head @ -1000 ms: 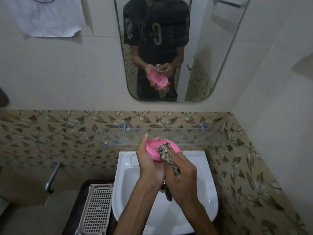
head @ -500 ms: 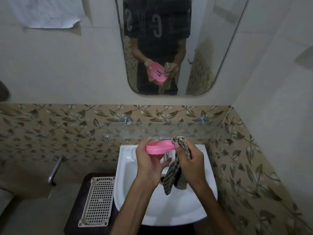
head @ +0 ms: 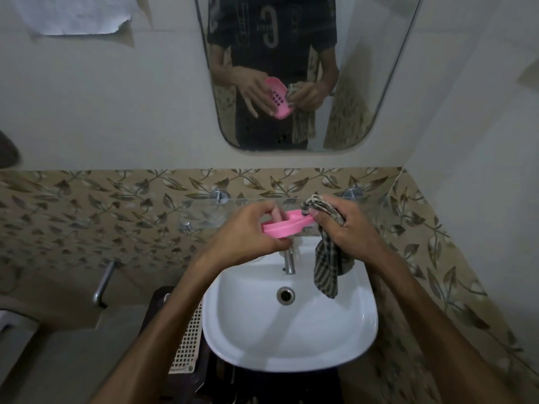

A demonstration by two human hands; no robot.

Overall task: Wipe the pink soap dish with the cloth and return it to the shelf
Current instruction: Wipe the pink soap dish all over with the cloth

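Left hand [head: 248, 231] has the pink soap dish [head: 284, 225]: fingers curled around its near end, thumb on top, firm pinch. Dish is smooth plastic, oval, shallow, held roughly level and edge-on to me, above the back of the sink [head: 291, 339] and just in front of the glass shelf [head: 204, 212]. Not on the shelf.

Right hand [head: 347, 225] is closed around the cloth [head: 326, 258], fingers bunched tight on the top wad. The wad touches the dish's right end. Cloth is woven, dark-and-light checked, limp; its tail hangs down over the basin.

Counts: one dish, one cloth, two hands, both occupied. Two round metal shelf mounts on the wall behind; I can't tell if there are more.

Around: sink is white glossy ceramic, rounded, one drain hole [head: 285, 295], one chrome tap [head: 288, 262] partly hidden under my left hand. Mirror [head: 364, 83] above, rounded corners, shows the dish's underside with a grid of small drain holes. Lower wall tiles are beige with a leaf pattern; upper wall plain white. White plastic mesh tray [head: 189, 342] left of the sink, partly blocked by my left forearm. A chrome handle [head: 103, 282] sits further left. Torn paper sheet [head: 75, 16] stuck on the wall top left.
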